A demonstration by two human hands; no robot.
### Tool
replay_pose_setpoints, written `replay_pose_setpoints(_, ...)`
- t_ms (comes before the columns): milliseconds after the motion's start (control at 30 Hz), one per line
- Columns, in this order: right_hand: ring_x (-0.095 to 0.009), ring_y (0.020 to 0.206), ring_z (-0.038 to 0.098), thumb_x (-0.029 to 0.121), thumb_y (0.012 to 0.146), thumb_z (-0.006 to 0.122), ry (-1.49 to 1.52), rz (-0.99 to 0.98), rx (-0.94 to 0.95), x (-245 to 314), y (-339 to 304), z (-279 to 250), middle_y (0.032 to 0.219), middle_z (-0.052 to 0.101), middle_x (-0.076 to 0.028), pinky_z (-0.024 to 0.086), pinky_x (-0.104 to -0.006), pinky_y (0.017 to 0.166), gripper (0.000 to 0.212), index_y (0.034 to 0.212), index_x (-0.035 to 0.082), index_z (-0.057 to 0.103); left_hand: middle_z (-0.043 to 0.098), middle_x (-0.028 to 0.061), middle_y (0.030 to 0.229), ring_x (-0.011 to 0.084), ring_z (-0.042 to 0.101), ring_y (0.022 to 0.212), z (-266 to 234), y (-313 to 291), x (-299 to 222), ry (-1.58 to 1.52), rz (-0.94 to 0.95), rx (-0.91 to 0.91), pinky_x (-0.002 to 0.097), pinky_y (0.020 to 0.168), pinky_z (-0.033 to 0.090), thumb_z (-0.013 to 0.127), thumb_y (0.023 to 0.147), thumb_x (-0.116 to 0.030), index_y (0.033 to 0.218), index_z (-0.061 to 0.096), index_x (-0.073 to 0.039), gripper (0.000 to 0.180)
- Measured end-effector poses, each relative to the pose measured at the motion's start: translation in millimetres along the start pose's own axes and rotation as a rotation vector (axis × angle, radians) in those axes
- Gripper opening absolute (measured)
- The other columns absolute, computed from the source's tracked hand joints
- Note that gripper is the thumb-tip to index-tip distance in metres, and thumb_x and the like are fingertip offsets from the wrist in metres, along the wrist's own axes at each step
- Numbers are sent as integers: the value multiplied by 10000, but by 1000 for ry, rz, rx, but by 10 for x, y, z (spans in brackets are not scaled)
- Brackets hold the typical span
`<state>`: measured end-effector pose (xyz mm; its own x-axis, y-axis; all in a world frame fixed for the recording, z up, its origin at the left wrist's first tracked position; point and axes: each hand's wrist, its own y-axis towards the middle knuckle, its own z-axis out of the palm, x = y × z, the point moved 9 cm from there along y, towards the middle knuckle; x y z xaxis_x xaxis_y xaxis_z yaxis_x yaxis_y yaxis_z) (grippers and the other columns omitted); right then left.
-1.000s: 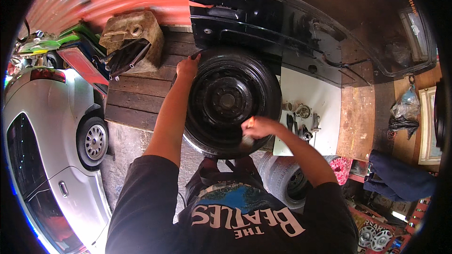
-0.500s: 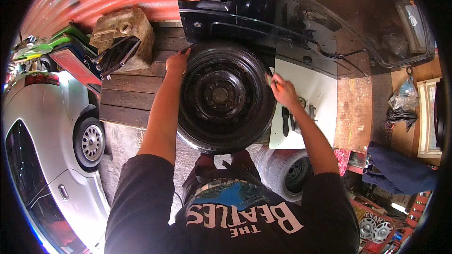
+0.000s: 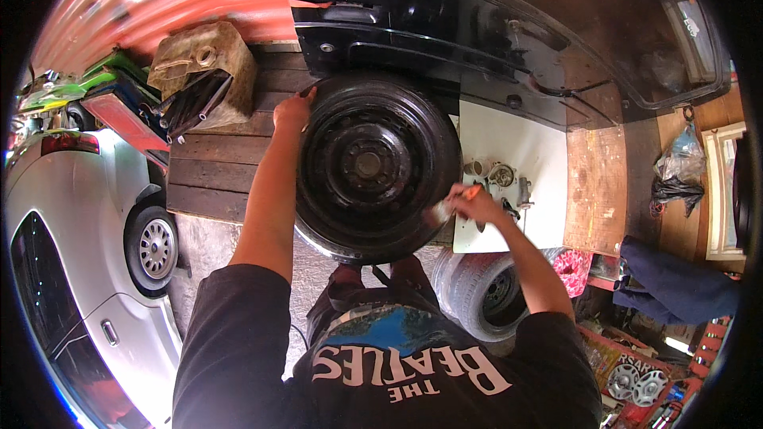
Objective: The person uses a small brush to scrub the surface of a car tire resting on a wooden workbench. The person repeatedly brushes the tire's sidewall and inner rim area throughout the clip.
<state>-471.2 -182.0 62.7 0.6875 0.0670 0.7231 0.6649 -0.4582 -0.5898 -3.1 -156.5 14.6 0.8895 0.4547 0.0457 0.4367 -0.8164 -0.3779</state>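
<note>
A black wheel with its tyre [image 3: 368, 163] lies face up in front of me, partly over the wooden bench. My left hand [image 3: 293, 109] is closed on the tyre's far left edge, some fingers hidden. In my right hand [image 3: 475, 203] is a brush [image 3: 442, 210] with an orange handle and pale, blurred bristles. Its bristles meet the tyre's near right side. Just beyond that hand, several metal parts [image 3: 501, 175] rest on a white board [image 3: 524, 139], along with a dark-handled tool mostly covered by my hand.
A dirty jerrycan [image 3: 179, 59] stands on wooden planks [image 3: 211, 163] to the left. Behind the wheel rises a black vehicle panel [image 3: 397, 40]. A silver car [image 3: 103, 270] is parked at left. Loose tyres [image 3: 485, 294] sit low on the right, near a dark blue cloth [image 3: 668, 282].
My right hand has swept the brush toward me along the tyre's right side, from the upper right to the lower right. My left hand keeps its hold on the tyre.
</note>
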Motion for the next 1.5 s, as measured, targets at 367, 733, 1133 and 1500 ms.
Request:
replay_pose_setpoints(367, -81, 597, 579, 128, 1017, 567, 94, -278, -611, 177, 299, -813, 680, 609, -18, 468, -261, 548, 70, 1009, 62, 548, 407, 79, 1598, 292, 620, 1262, 34, 45, 28, 23, 27, -18, 440, 986, 547, 466, 1001, -99, 1595, 178, -457, 750)
replay_pose_setpoints(733, -113, 505, 593, 196, 991, 569, 99, -7, -40, 184, -194, 90, 608, 596, -28, 452, -291, 467, 158, 931, 53, 601, 397, 74, 1605, 298, 625, 1253, 20, 5, -38, 8, -15, 4, 453, 972, 555, 485, 992, -95, 1594, 179, -459, 767)
replay_pose_setpoints(1133, -443, 868, 654, 247, 960, 653, -371, -486, -668, 1171, 535, -1218, 890, 701, -159, 530, -467, 724, 165, 987, 95, 595, 341, 78, 1633, 303, 625, 1252, 84, 73, 12, -3, -41, -6, 452, 973, 555, 472, 988, -96, 1594, 167, -469, 774)
replay_pose_setpoints(1500, -66, 606, 530, 187, 1016, 594, -31, -189, -399, -106, -7, -456, 689, 576, 24, 439, -262, 555, 144, 917, 85, 575, 463, 86, 1558, 294, 644, 1222, 87, 94, -27, 5, -19, -35, 436, 971, 551, 479, 1004, -127, 1587, 194, -475, 736)
